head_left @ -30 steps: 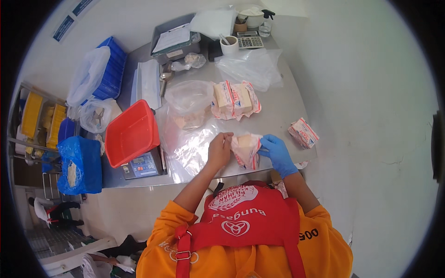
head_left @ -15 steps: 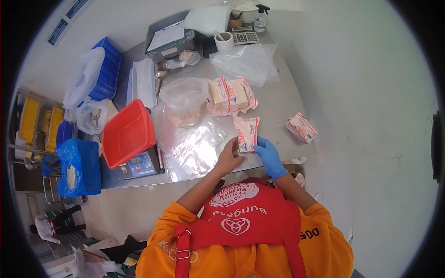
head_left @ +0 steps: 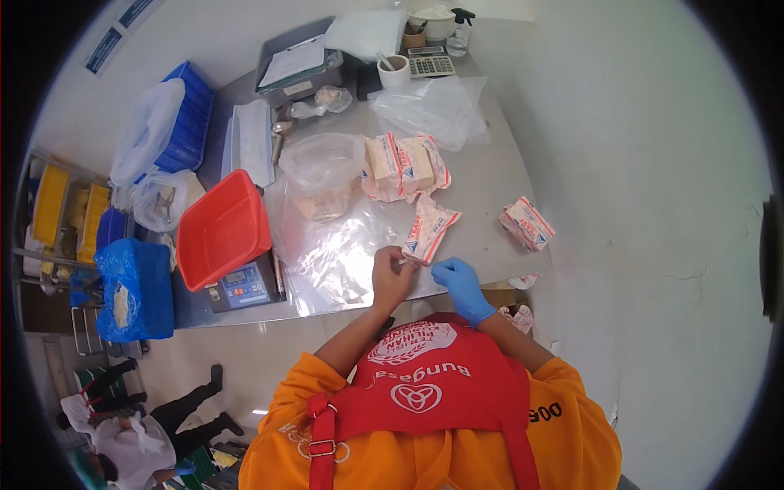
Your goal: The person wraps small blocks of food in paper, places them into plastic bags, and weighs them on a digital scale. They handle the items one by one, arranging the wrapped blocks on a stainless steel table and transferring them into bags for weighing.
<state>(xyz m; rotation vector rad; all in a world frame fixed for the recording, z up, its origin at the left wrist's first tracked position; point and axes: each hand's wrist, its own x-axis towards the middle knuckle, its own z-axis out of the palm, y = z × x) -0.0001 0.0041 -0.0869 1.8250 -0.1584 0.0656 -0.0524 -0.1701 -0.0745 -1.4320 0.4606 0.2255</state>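
Note:
A paper-wrapped packet (head_left: 433, 227), white with red print, lies slanted near the front edge of the steel table. My bare left hand (head_left: 392, 278) pinches its lower left corner. Just right of that corner is my right hand (head_left: 462, 286) in a blue glove, its fingers drawn together; whether they grip anything is hidden. Beyond the packet sit pale blocks (head_left: 416, 167), partly unwrapped in the same kind of paper. Another wrapped packet (head_left: 527, 224) rests apart near the table's right edge.
A red tub (head_left: 224, 233) tilts on a digital scale (head_left: 243, 286) at left. Clear plastic sheets (head_left: 343, 261) cover the middle front of the steel table (head_left: 490, 184). Behind stand a white mug (head_left: 394, 75), calculator (head_left: 432, 66) and spray bottle (head_left: 459, 37). Other people (head_left: 139, 441) are at lower left.
The packet has turned from upright to slanted, its top swinging right. My right hand has come off its right side and closed its fingers. A person has come into view at lower left.

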